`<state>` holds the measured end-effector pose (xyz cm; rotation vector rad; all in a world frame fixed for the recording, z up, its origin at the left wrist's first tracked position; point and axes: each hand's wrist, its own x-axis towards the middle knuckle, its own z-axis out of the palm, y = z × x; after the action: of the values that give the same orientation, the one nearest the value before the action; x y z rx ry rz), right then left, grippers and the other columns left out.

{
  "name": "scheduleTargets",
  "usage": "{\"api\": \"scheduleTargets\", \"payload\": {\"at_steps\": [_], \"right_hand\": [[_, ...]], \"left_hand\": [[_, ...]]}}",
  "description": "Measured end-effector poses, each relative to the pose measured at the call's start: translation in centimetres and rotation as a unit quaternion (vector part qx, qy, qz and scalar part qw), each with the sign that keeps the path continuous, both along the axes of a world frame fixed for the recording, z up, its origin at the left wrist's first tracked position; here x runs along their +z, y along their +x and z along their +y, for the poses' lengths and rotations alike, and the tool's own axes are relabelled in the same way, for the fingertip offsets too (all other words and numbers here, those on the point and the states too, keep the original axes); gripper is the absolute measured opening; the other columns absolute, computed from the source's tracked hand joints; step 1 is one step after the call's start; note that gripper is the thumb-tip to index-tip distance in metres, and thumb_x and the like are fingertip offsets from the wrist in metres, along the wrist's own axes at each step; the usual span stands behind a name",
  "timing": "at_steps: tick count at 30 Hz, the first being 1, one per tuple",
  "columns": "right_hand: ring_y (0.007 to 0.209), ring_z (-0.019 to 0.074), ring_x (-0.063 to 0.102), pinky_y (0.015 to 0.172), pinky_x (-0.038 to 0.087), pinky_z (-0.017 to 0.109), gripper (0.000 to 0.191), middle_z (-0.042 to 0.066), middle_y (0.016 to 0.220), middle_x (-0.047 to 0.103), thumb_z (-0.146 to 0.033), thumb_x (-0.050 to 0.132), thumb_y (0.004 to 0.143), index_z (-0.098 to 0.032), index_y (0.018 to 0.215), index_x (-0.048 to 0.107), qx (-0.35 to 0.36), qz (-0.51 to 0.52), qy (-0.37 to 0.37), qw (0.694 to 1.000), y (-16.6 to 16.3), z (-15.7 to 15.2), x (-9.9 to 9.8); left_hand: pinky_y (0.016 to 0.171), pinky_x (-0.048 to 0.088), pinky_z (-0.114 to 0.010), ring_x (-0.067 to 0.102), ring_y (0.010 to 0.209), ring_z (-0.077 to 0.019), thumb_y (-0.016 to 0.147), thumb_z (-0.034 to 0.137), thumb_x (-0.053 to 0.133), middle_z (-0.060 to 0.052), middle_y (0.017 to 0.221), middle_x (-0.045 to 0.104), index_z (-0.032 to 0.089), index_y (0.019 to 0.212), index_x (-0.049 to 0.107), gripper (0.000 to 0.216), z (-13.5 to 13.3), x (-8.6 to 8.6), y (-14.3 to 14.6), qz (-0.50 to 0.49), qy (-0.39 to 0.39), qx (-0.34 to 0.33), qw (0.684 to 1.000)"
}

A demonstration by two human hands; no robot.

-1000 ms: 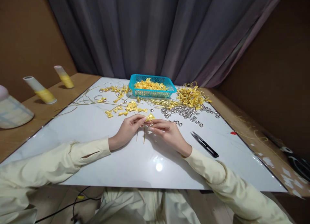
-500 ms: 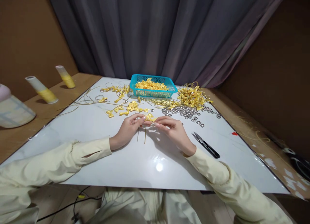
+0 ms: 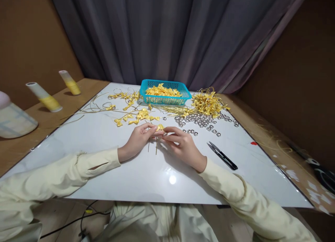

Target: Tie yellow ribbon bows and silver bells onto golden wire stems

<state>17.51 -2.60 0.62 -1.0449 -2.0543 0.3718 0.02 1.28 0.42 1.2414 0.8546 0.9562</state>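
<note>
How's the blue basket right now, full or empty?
Not empty: a heap of yellow bows shows inside the basket and through its holes. Whether it's completely full, I can't tell.

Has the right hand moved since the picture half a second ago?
Yes: the right hand has shifted left, away from the stationary black thread snips, uncovering a few silver beads.

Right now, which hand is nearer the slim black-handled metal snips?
Right. The right hand is left of the snips, apart from them; the left hand is farther left, past the right hand, holding a small shiny yellow bow.
</note>
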Motion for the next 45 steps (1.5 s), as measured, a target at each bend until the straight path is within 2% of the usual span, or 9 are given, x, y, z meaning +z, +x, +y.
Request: {"api": "scheduleTargets", "payload": {"at_steps": [5, 11, 15, 20, 25, 31, 37, 42, 45], "right_hand": [[0.083, 0.0181, 0.066, 0.078, 0.051, 0.03, 0.017, 0.006, 0.093, 0.071, -0.022, 0.059, 0.083, -0.022, 0.084, 0.076, -0.032, 0.046, -0.04, 0.998, 0.2, 0.2, 0.6], [0.082, 0.0174, 0.065, 0.079, 0.049, 0.03, 0.012, 0.006, 0.088, 0.071, -0.024, 0.065, 0.078, -0.022, 0.079, 0.076, -0.062, 0.129, -0.156, 0.977, 0.4, 0.4, 1.0], [0.082, 0.0175, 0.064, 0.077, 0.048, 0.031, 0.009, 0.006, 0.086, 0.069, -0.025, 0.069, 0.072, -0.02, 0.072, 0.076, -0.058, 0.195, -0.216, 0.955, 0.4, 0.6, 1.0], [0.082, 0.0179, 0.062, 0.076, 0.047, 0.032, 0.01, 0.007, 0.083, 0.069, -0.026, 0.069, 0.072, -0.02, 0.069, 0.076, -0.016, 0.237, -0.279, 0.93, 0.4, 0.6, 1.3], [0.084, 0.0187, 0.063, 0.078, 0.048, 0.032, 0.009, 0.006, 0.081, 0.069, -0.027, 0.069, 0.072, -0.021, 0.07, 0.076, -0.02, 0.221, -0.254, 0.941, 0.4, 0.6, 1.1], [0.084, 0.019, 0.064, 0.081, 0.048, 0.034, 0.007, 0.006, 0.089, 0.071, -0.025, 0.069, 0.071, -0.022, 0.072, 0.076, -0.034, 0.162, -0.202, 0.965, 0.1, 0.2, 1.4], [0.062, 0.0146, 0.062, 0.065, 0.05, 0.03, 0.018, 0.007, 0.076, 0.073, -0.033, 0.07, 0.071, -0.017, 0.076, 0.076, -0.008, 0.242, -0.316, 0.917, 0.3, 0.0, 2.3], [0.054, 0.0136, 0.06, 0.054, 0.047, 0.027, 0.024, 0.007, 0.062, 0.069, -0.036, 0.071, 0.07, -0.014, 0.078, 0.075, -0.016, 0.285, -0.354, 0.891, 1.6, 0.7, 2.7], [0.058, 0.0135, 0.063, 0.054, 0.047, 0.026, 0.02, 0.009, 0.076, 0.072, -0.034, 0.073, 0.068, -0.015, 0.074, 0.075, -0.033, 0.297, -0.351, 0.888, 2.3, 1.4, 2.7]], "left_hand": [[0.076, 0.053, -0.035, 0.07, 0.081, -0.0244, 0.072, 0.047, 0.068, -0.006, 0.074, 0.073, 0.016, 0.081, 0.055, 0.035, -0.1, 0.0, 0.0, -0.007, 0.004, -0.003, 1.0], [0.067, 0.053, -0.029, 0.069, 0.075, -0.0212, 0.074, 0.046, 0.066, -0.005, 0.074, 0.072, 0.016, 0.08, 0.058, 0.031, 0.1, -0.3, 0.0, 0.024, 0.048, 0.015, 0.998], [0.057, 0.048, -0.024, 0.068, 0.074, -0.0193, 0.078, 0.044, 0.062, -0.006, 0.077, 0.072, 0.015, 0.082, 0.06, 0.029, 0.2, -0.4, -0.1, 0.058, 0.087, 0.03, 0.994], [0.06, 0.047, -0.025, 0.064, 0.068, -0.016, 0.08, 0.042, 0.06, -0.005, 0.075, 0.071, 0.016, 0.083, 0.06, 0.027, 0.2, -0.5, -0.2, 0.071, 0.113, 0.036, 0.99], [0.058, 0.045, -0.025, 0.061, 0.064, -0.0143, 0.08, 0.043, 0.06, -0.003, 0.074, 0.07, 0.016, 0.084, 0.06, 0.027, 0.2, -0.5, -0.2, 0.068, 0.119, 0.035, 0.99], [0.061, 0.044, -0.024, 0.06, 0.071, -0.0141, 0.082, 0.04, 0.058, -0.002, 0.074, 0.067, 0.016, 0.084, 0.06, 0.024, 0.2, -0.6, -0.2, 0.056, 0.14, 0.038, 0.988], [0.065, 0.047, -0.024, 0.06, 0.074, -0.0137, 0.082, 0.041, 0.058, -0.003, 0.082, 0.065, 0.016, 0.084, 0.061, 0.025, 0.2, -0.2, -0.1, 0.047, 0.135, 0.046, 0.989], [0.063, 0.05, -0.026, 0.064, 0.078, -0.0177, 0.078, 0.046, 0.061, -0.005, 0.082, 0.069, 0.016, 0.087, 0.058, 0.032, 0.1, -0.1, 0.0, 0.032, 0.105, 0.039, 0.993], [0.064, 0.049, -0.028, 0.066, 0.079, -0.0195, 0.079, 0.046, 0.061, -0.005, 0.078, 0.071, 0.016, 0.088, 0.057, 0.031, 0.1, -0.2, 0.0, 0.027, 0.096, 0.028, 0.995]]}}
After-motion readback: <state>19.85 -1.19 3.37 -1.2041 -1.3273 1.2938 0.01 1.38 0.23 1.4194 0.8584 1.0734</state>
